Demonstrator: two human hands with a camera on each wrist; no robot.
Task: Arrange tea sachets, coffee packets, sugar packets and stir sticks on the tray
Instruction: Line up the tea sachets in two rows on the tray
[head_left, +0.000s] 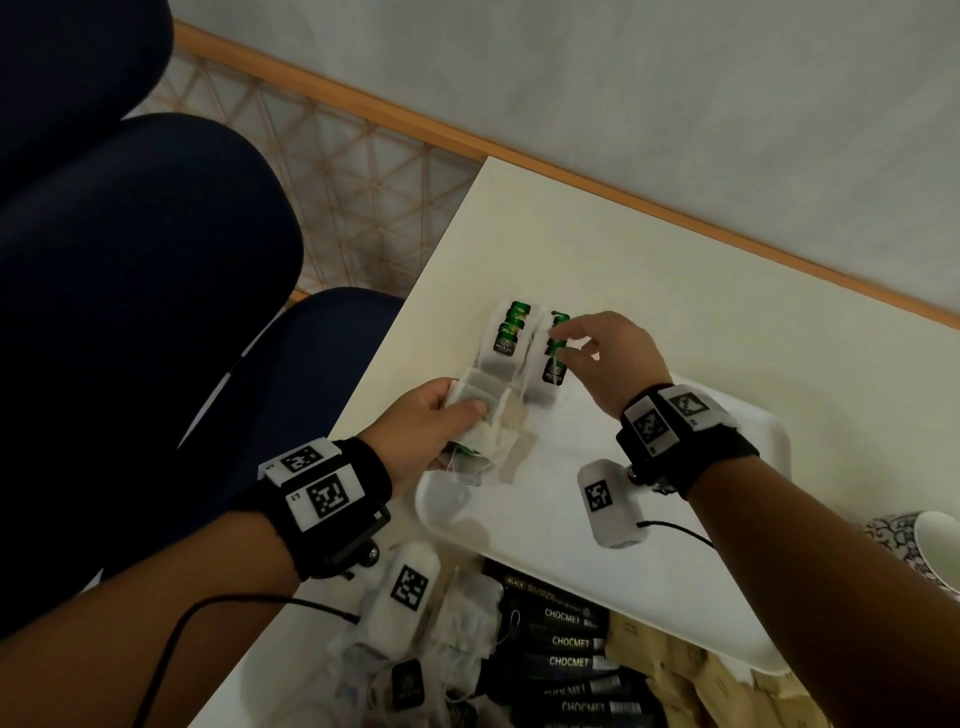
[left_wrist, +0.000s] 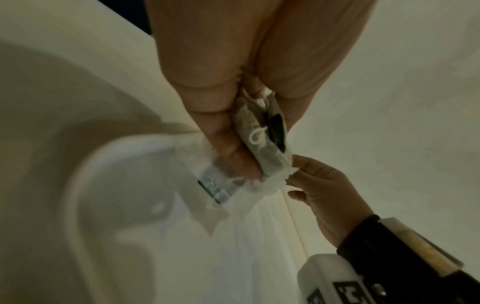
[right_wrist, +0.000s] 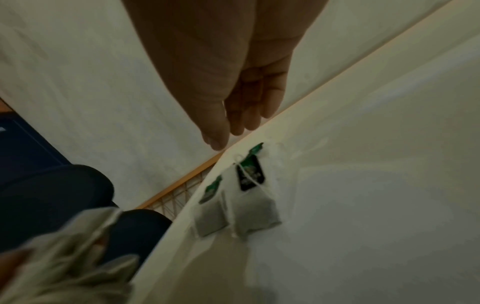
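Bare tray beside laid sachets

Cream tabletop; pale grey floor beyond, crossed by orange-wood strip; lattice-pattern panel beside dark blue chair; light dim

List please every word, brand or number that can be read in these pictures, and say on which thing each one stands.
"CHOCMET": on the black packets near the tray, repeated on several.
"BLACK": small, on the topmost black packet.
Green tea tags: print too small to read.
Square coded markers on the wrist bands: patterns, no readable words.
Wrist views: nothing legible.
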